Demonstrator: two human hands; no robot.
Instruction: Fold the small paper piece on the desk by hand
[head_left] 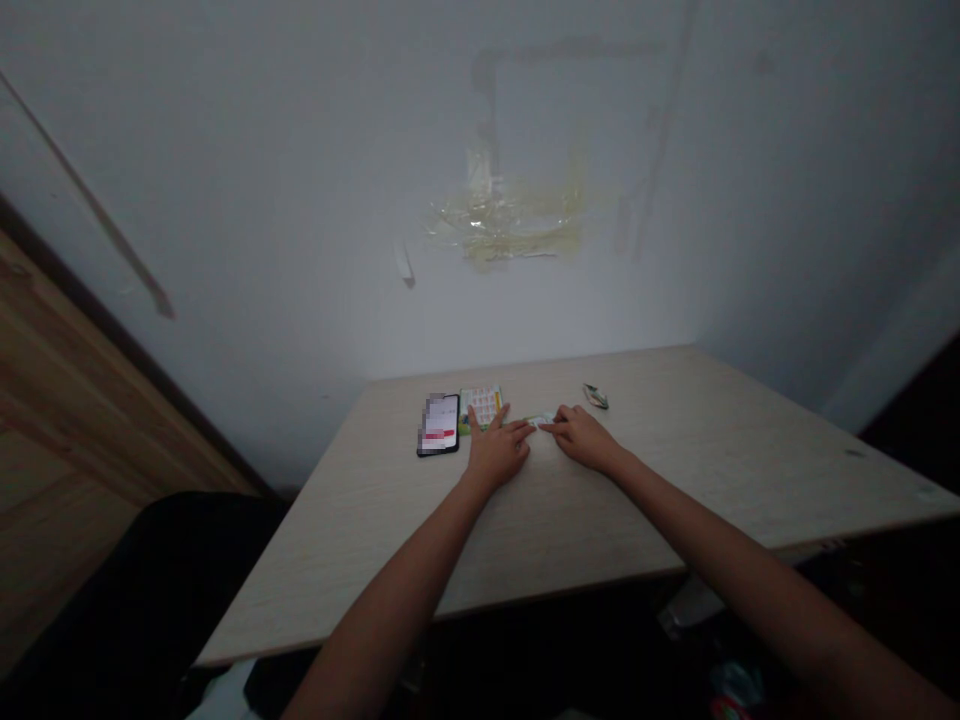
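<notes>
My left hand (496,452) rests on the table with its fingers spread. Two fingertips reach the lower edge of a printed card (481,400) with rows of small pictures, and the others touch a small greenish-white paper piece (541,419). From the other side my right hand (583,437) has curled fingers closed at that paper's right end, its index finger pointing left along it. Fingers partly hide the paper, so its full shape does not show. Left of the card lies a phone (441,425) with a lit screen, partly blurred.
A small folded wrapper-like piece (595,396) lies behind my right hand. The pale wooden table (360,520) meets a grey wall (300,250) with peeling tape (517,225). A dark chair-like shape (172,580) stands at the left, beside wooden boards (67,400).
</notes>
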